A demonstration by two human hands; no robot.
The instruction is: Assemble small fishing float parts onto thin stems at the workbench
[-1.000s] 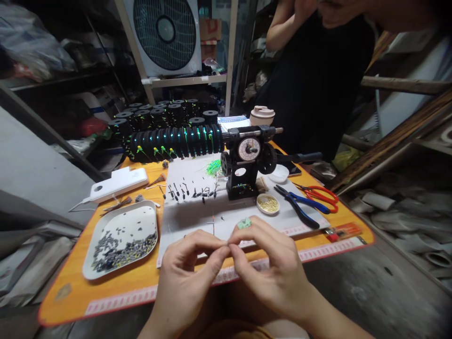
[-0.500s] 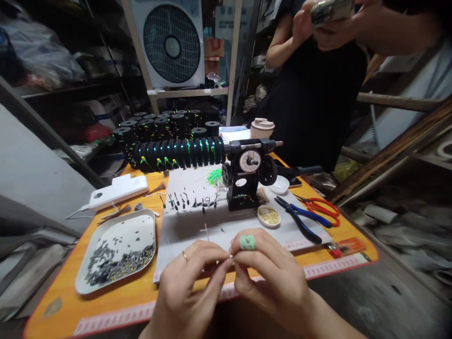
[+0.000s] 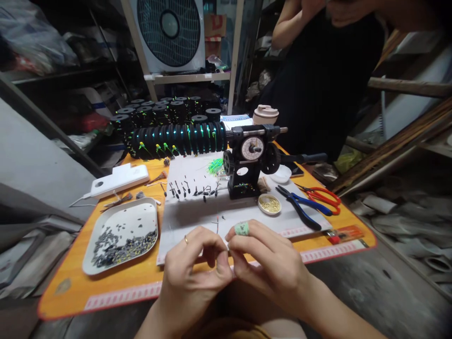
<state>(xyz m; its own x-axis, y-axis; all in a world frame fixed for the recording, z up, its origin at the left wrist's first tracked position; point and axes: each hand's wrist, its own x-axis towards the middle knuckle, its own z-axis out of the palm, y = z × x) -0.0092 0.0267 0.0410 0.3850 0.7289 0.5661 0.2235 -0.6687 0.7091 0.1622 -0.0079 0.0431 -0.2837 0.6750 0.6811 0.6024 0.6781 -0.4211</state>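
Note:
My left hand point(image 3: 197, 263), with a ring on one finger, and my right hand point(image 3: 264, 259), with green tape round a finger, meet at the fingertips above the table's near edge. Both are closed in a pinch; whatever lies between the fingers is too small to name. Just beyond them, a thin orange-tipped stick point(image 3: 217, 222) stands near the front of the white board point(image 3: 183, 245). Farther back on the board are several small dark pieces with thin stems point(image 3: 181, 188) and a small dish of gold beads point(image 3: 270, 204).
A black winding machine point(image 3: 245, 162) carries a long row of dark spools point(image 3: 176, 139). Left is a white tray point(image 3: 88, 245) of small dark parts; right lie blue-handled pliers point(image 3: 300, 205) and red-handled scissors point(image 3: 326, 197). A person in black point(image 3: 328, 80) stands behind the table.
My fingertips have shifted slightly, with the left thumb now more bent, and both hands stay together. The whole view has tilted downward a little. The standing person's hands sit higher in view.

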